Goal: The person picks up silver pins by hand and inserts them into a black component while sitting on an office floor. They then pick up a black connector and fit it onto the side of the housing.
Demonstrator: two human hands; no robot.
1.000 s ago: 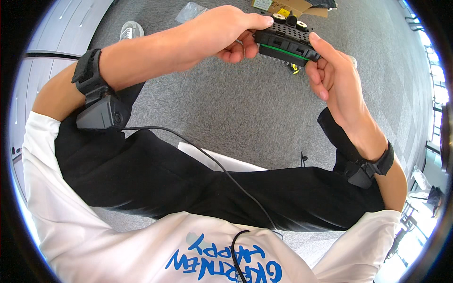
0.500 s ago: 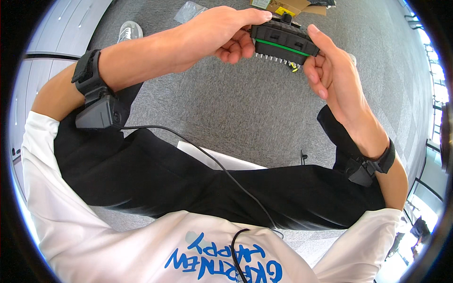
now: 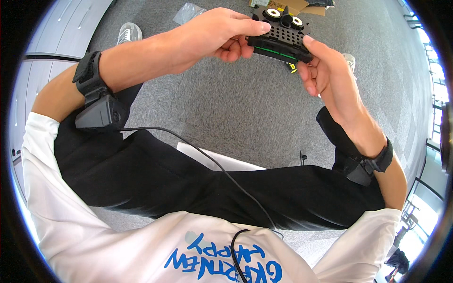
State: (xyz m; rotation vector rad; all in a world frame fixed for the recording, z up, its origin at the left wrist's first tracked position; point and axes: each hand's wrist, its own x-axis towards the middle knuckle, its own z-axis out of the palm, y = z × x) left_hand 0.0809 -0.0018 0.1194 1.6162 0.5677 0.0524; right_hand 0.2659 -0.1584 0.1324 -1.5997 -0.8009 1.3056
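A flat black perforated block with a green stripe along its near edge and two round yellow-and-white pieces on top sat at about twelve o'clock in the view, held above the grey carpet. The left hand pinched its left end, thumb on top and curled fingers underneath. The right hand gripped its right end from about four o'clock, thumb tip on the upper edge, fingers wrapped below. A sheet of white paper lay near the knees.
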